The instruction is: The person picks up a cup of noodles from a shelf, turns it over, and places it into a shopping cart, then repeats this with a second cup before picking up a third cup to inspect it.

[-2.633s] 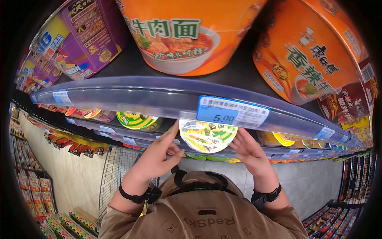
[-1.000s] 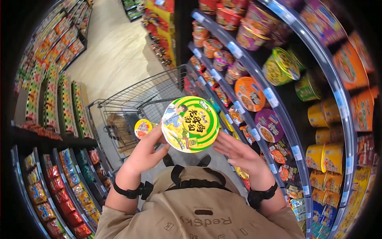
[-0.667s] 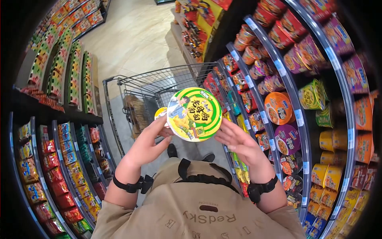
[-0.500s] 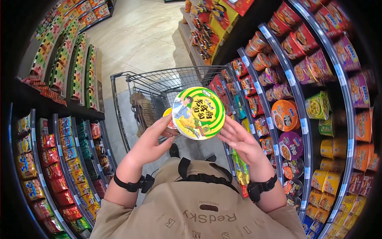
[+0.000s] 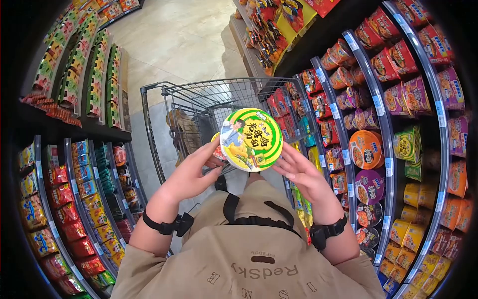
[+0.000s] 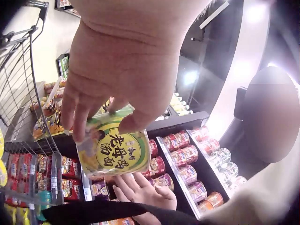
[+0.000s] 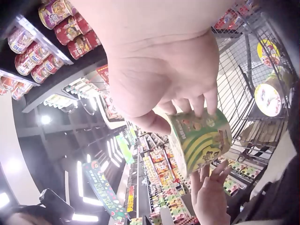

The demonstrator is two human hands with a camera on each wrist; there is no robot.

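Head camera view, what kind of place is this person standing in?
Most likely a supermarket aisle for instant noodles: shelves packed with noodle bowls and price tags, a wire shopping cart ahead, and both hands holding a green-lidded noodle bowl.

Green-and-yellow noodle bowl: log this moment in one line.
green-and-yellow round noodle bowl | left hand, right hand hold its sides | above wire shopping cart

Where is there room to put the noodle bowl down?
The shopping cart has bare wire floor toward its far end; some goods lie near its handle end. The shelves on the right are packed tight. Both hands, left hand and right hand, hold the noodle bowl.
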